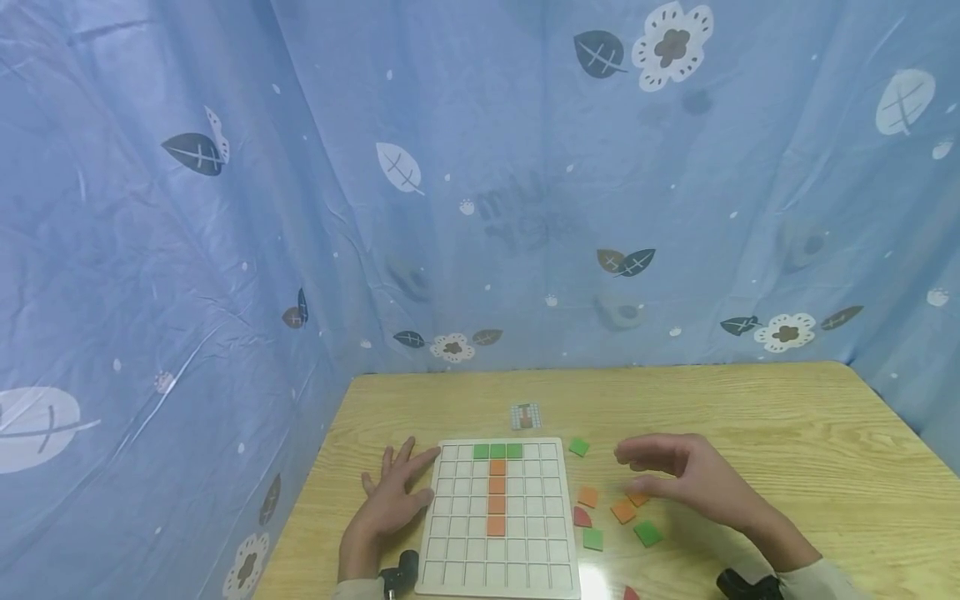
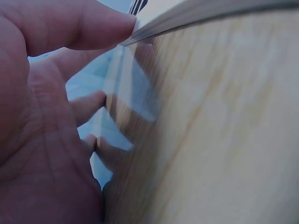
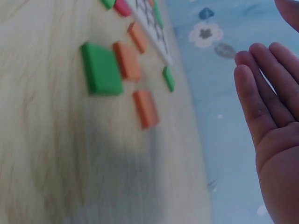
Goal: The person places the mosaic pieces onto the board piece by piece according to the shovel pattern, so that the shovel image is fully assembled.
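Note:
A pale square grid board (image 1: 455,550) lies on the table. Three green tiles (image 1: 498,451) form a row near its top, and a column of several orange tiles (image 1: 497,504) runs down from the middle one. My left hand (image 1: 384,508) rests beside the board with thumb and index finger at its left edge; the other fingers are spread on the table. Over the table to the right, my right hand (image 1: 697,475) hovers with nothing in it, fingers extended together and thumb apart. Below it lie loose orange tiles (image 1: 623,511) and a green tile (image 3: 100,70).
Between board and right hand are another orange tile (image 1: 588,497), a green tile (image 1: 592,539) and a red quarter-round piece (image 1: 582,517). A green tile (image 1: 578,447) lies by the top right corner. Behind the board is a small pattern card (image 1: 525,416). A blue curtain (image 1: 525,208) hangs behind.

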Action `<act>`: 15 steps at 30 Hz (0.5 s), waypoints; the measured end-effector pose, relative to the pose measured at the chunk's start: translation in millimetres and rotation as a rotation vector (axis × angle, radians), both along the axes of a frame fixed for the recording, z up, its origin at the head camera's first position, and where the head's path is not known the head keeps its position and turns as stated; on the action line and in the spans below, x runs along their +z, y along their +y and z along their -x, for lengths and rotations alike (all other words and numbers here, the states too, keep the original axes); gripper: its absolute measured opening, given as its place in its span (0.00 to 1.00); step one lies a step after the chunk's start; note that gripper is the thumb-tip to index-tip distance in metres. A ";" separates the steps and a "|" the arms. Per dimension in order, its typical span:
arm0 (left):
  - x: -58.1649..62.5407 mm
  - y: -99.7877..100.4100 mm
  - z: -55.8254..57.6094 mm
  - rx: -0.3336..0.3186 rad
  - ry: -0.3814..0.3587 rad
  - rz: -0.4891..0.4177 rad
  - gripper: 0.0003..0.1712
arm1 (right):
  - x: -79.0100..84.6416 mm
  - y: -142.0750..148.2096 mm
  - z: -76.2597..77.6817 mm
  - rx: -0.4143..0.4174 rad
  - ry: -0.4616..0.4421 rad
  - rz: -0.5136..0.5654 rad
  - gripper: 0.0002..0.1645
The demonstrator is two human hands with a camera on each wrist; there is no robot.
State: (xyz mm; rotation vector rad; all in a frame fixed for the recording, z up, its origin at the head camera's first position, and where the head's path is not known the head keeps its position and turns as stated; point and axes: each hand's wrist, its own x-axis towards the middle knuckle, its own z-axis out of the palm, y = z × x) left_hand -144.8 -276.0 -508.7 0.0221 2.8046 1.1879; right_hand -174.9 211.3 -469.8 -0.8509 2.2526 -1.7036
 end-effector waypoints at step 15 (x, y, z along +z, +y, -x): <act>-0.4 0.2 0.2 0.006 -0.004 0.009 0.40 | -23.6 20.9 10.9 0.044 0.038 -0.066 0.24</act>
